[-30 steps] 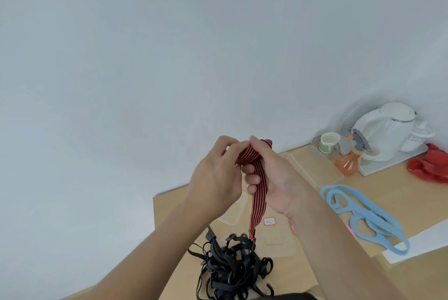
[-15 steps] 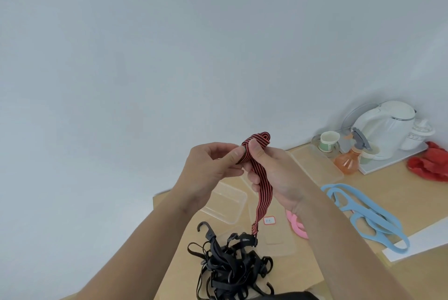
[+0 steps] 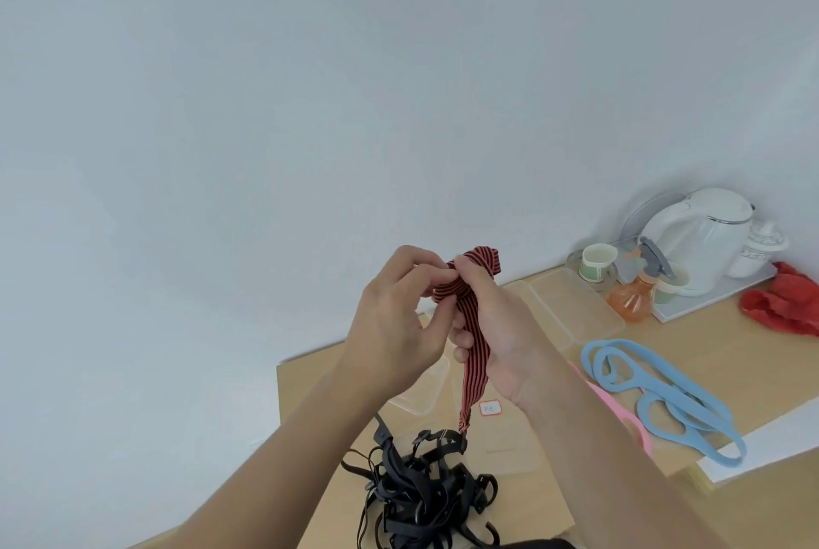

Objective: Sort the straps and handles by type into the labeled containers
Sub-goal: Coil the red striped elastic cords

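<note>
both hands, left hand [image 3: 390, 322] and right hand [image 3: 496, 327], pinch the red-and-black striped strap [image 3: 474, 327] at its looped top; its long axis hangs straight down toward the black strap pile [image 3: 425, 500], labeled clear container [image 3: 509, 437] just beyond.

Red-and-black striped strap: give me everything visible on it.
The striped strap looks like flat woven fabric, red with thin black lengthwise lines. Its top is bunched into a loop or fold above the hands, pinched between the left hand and right hand, both held above the table. The rest hangs down, narrowing to a black clip at its lower end, just above the pile of black straps.
</note>
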Available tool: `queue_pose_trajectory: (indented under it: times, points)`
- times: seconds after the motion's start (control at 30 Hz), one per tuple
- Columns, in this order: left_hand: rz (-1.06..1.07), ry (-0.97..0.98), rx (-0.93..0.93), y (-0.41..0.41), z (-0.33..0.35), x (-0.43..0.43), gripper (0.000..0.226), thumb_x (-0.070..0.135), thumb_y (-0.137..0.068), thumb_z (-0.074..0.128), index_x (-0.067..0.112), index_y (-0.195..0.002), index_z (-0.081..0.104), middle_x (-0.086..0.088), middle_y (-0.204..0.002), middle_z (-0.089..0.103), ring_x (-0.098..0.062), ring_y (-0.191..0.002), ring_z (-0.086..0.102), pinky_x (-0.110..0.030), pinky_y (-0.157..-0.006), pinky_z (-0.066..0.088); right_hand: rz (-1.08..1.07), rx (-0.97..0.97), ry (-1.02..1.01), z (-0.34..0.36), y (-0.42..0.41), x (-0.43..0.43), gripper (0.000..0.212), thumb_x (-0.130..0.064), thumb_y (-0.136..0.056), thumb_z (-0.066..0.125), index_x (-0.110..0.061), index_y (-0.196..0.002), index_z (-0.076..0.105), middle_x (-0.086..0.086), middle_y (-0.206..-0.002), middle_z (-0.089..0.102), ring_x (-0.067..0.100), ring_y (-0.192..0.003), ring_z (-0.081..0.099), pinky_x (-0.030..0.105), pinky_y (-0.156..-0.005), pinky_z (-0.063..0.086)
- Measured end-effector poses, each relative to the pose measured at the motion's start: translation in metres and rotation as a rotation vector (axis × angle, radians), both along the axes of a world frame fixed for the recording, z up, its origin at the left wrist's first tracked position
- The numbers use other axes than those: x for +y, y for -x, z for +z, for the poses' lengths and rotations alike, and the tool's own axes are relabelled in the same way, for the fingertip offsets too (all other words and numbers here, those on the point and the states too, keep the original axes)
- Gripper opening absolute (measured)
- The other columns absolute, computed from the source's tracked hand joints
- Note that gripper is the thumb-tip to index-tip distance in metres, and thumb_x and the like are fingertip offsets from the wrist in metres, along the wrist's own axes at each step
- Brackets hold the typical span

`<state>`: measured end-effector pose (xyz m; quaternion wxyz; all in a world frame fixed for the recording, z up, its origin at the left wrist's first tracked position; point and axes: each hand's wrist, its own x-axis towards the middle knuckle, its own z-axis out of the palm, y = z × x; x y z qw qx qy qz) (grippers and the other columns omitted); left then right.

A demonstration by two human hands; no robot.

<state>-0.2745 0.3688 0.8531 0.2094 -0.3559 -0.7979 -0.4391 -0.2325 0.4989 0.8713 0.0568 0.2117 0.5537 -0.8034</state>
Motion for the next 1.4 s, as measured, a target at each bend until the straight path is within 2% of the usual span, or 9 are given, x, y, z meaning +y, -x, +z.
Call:
queue_pose_trajectory:
  times: [0.17,0.33,0.5,0.67,0.87,1.1,1.17,1.3,1.4]
  points:
    - [-0.127,-0.012,-0.112,0.001,0.008,-0.002,0.015,-0.001,-0.087,0.072,0.008,-0.098,0.077,0.001,-0.102,0.068,-0.010,-0.089,0.069,-0.027,-0.082,0.057,0.045,-0.002,-0.015,-0.001,0.001,0.005,0.033,-0.047,-0.093,0.057,-0.016,-0.086,0.065,-0.001,-0.060,0.042,0.013,-0.048,0.033,0.026,-0.048,0.032]
    - [-0.256,-0.271,-0.778,0.011,0.033,-0.012,0.032,0.017,-0.087,0.069,0.012,-0.119,0.067,-0.005,-0.106,0.073,-0.019,-0.097,0.070,-0.034,-0.089,0.056,0.163,0.131,-0.070,0.002,-0.004,0.013,0.038,-0.043,-0.101,0.051,-0.010,-0.088,0.064,-0.002,-0.060,0.040,0.013,-0.050,0.027,0.028,-0.049,0.027]
    - [-0.513,-0.034,-0.983,0.030,0.057,-0.012,0.042,0.022,-0.100,0.061,0.011,-0.140,0.057,-0.008,-0.127,0.071,-0.024,-0.120,0.067,-0.036,-0.099,0.053,0.436,0.315,-0.304,0.008,-0.010,0.018,0.056,-0.050,-0.096,0.053,0.006,-0.093,0.053,-0.003,-0.062,0.039,0.015,-0.054,0.025,0.039,-0.054,0.017]
    - [-0.591,0.036,-0.973,0.036,0.068,-0.016,0.039,0.010,-0.093,0.070,0.008,-0.132,0.064,-0.013,-0.120,0.074,-0.026,-0.114,0.070,-0.032,-0.092,0.055,0.518,0.297,-0.363,0.012,-0.013,0.019,0.057,-0.051,-0.091,0.061,0.004,-0.089,0.049,-0.001,-0.065,0.033,0.017,-0.055,0.021,0.041,-0.054,0.013]
    - [-0.204,-0.014,-0.755,0.023,0.064,-0.006,0.032,0.015,-0.086,0.081,0.019,-0.116,0.072,0.000,-0.103,0.077,-0.015,-0.092,0.075,-0.028,-0.081,0.059,0.357,0.281,-0.494,0.008,-0.007,0.011,0.052,-0.047,-0.095,0.065,0.003,-0.084,0.060,0.000,-0.061,0.053,0.016,-0.050,0.043,0.028,-0.050,0.038]
    - [0.102,-0.007,-0.422,0.012,0.045,0.006,0.042,0.035,-0.075,0.089,0.030,-0.112,0.070,0.013,-0.101,0.067,0.002,-0.094,0.063,-0.020,-0.079,0.054,0.191,0.283,-0.710,-0.003,-0.002,-0.003,0.029,-0.034,-0.093,0.061,-0.019,-0.068,0.056,-0.007,-0.053,0.053,0.014,-0.046,0.043,0.032,-0.053,0.037]
    - [0.025,0.031,-0.488,0.016,0.047,0.000,0.037,0.035,-0.079,0.086,0.029,-0.112,0.071,0.011,-0.102,0.069,0.000,-0.094,0.065,-0.027,-0.082,0.057,0.238,0.295,-0.706,-0.002,-0.004,-0.001,0.025,-0.035,-0.096,0.061,-0.022,-0.074,0.059,-0.009,-0.055,0.056,0.010,-0.046,0.045,0.032,-0.054,0.039]
    - [-0.487,-0.071,-1.015,0.030,0.054,-0.024,0.033,0.016,-0.098,0.066,0.011,-0.130,0.062,-0.010,-0.119,0.074,-0.025,-0.107,0.070,-0.040,-0.088,0.056,0.414,0.339,-0.590,0.004,-0.011,0.007,0.023,-0.032,-0.100,0.061,-0.018,-0.082,0.062,-0.013,-0.057,0.052,0.013,-0.052,0.043,0.036,-0.056,0.041]
    - [-0.621,-0.130,-1.094,0.031,0.048,-0.030,0.039,0.008,-0.096,0.059,0.004,-0.135,0.056,-0.019,-0.129,0.068,-0.036,-0.115,0.067,-0.051,-0.096,0.052,0.443,0.330,-0.547,0.004,-0.011,0.010,0.020,-0.028,-0.101,0.061,-0.013,-0.088,0.064,-0.011,-0.060,0.052,0.016,-0.054,0.042,0.037,-0.055,0.040]
